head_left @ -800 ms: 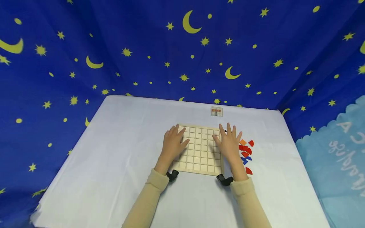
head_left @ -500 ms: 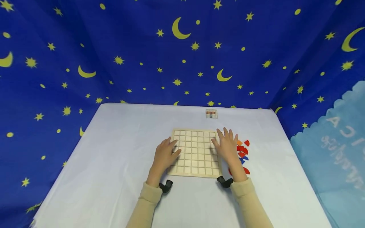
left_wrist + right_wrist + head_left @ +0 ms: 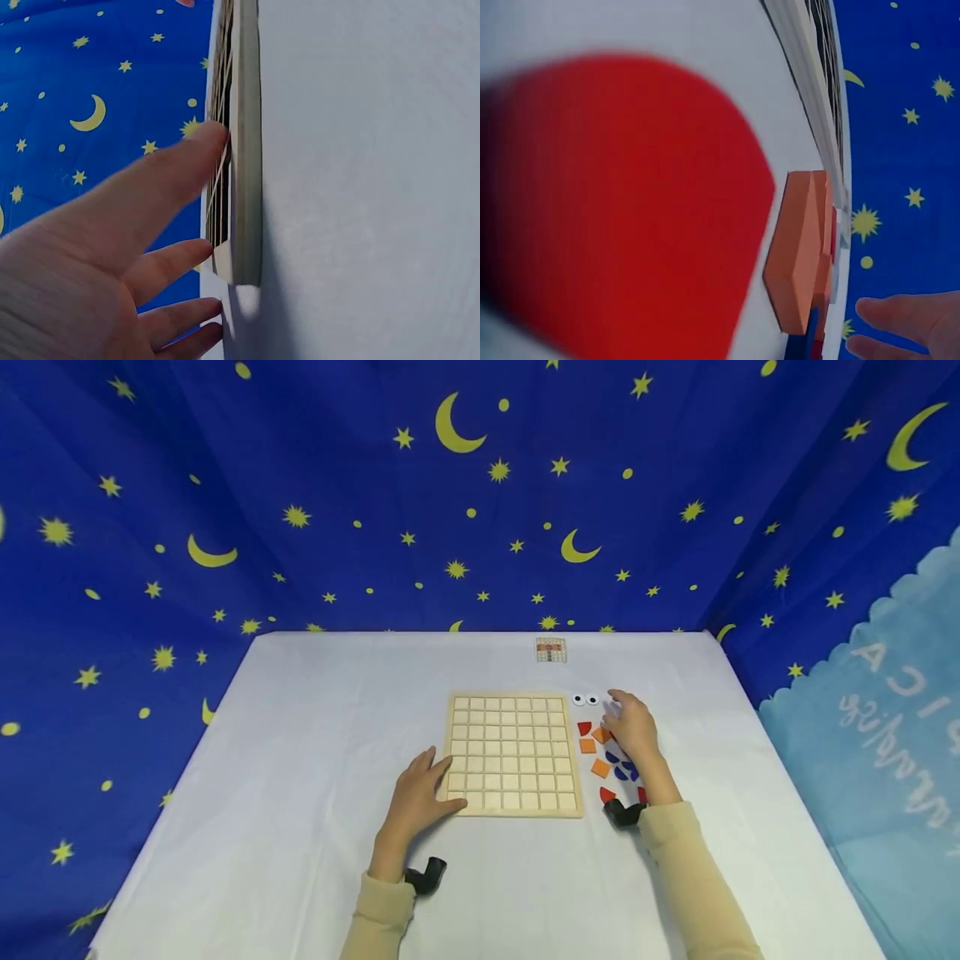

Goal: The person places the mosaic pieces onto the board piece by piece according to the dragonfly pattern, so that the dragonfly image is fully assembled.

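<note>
A wooden grid board [image 3: 513, 695] lies flat on the white table. My left hand [image 3: 417, 793] is at its near-left corner, fingers spread, thumb over the near edge; the left wrist view shows the thumb [image 3: 180, 161] at the board's side. My right hand [image 3: 633, 727] is over the loose pieces right of the board, with no piece visible in its fingers. Orange squares [image 3: 587, 746], a red quarter-circle piece [image 3: 585, 727] and blue half-round pieces [image 3: 621, 772] lie there, some hidden by the hand. In the right wrist view a red piece [image 3: 645, 202] looms close, fingers [image 3: 900, 315] apart from it.
Two round eye pieces [image 3: 585, 699] lie beyond the coloured pieces. A small pattern card [image 3: 551, 650] is near the table's far edge. Black wrist mounts [image 3: 426, 877] sit at both wrists. A blue starry cloth [image 3: 337, 493] hangs behind the table.
My right hand has moved off the board's right edge to the right, over the pieces, uncovering the eye pieces and orange squares. My left hand has slid nearer me along the board's left edge.
</note>
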Demonstrator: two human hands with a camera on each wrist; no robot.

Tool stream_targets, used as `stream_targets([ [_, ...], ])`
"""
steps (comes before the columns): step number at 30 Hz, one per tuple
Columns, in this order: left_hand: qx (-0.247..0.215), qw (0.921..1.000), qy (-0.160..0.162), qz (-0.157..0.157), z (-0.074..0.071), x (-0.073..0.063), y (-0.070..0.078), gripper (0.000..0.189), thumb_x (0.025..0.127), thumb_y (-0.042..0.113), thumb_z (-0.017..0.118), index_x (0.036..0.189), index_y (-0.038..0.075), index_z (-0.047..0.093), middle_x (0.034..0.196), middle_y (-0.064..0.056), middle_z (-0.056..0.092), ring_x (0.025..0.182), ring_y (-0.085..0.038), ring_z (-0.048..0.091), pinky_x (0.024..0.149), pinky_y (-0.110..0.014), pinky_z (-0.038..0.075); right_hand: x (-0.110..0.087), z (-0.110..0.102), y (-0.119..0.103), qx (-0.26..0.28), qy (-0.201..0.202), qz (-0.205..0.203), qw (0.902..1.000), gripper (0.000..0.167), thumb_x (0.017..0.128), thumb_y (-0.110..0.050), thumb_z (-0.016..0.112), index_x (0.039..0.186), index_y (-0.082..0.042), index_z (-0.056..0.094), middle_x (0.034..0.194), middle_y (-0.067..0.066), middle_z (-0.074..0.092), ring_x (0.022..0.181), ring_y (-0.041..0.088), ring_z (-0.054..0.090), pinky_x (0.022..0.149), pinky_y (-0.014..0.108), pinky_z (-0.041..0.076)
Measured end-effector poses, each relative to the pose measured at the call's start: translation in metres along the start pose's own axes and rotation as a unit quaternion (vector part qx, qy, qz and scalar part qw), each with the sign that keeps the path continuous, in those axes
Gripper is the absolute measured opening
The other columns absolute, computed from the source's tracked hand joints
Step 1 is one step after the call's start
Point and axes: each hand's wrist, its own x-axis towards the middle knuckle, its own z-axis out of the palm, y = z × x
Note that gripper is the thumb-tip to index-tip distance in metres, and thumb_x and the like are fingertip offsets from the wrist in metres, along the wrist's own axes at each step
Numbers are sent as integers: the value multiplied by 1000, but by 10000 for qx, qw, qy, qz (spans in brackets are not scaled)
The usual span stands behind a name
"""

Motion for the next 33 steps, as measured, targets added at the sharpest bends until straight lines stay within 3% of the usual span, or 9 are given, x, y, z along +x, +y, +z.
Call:
stream_targets([
  [5,-6,10000,-9,35,0,1,-2,81,71,41,80,138,6,50,150,-24,35,140,-42,31,111,-60,27,16,5,4,133,-352,-27,9993,52,86,-9,64,135,1,48,132,24,55,128,42,46,109,54,35],
  [15,-55,9999,-90,57,2,0,-5,83,70,41,81,139,9,49,152,-22,34,141,-41,29,113,-59,25,32,15,9,468,-535,-405,9966,48,85,1,60,131,2,52,126,23,59,125,39,49,111,54,33],
  [29,-51,10000,-47,21,1,0,-8,83,70,42,81,139,8,49,151,-22,35,140,-40,30,112,-59,26,33,18,13,499,-403,-228,9977,49,81,-13,71,125,3,57,110,24,60,102,36,55,95,51,44],
  [33,-37,10000,-90,17,3,2,-9,84,70,43,81,140,10,48,152,-21,34,141,-40,29,113,-58,25,31,15,14,590,-522,-287,9965,49,83,-10,68,129,3,54,121,25,59,117,40,51,105,55,37],
])
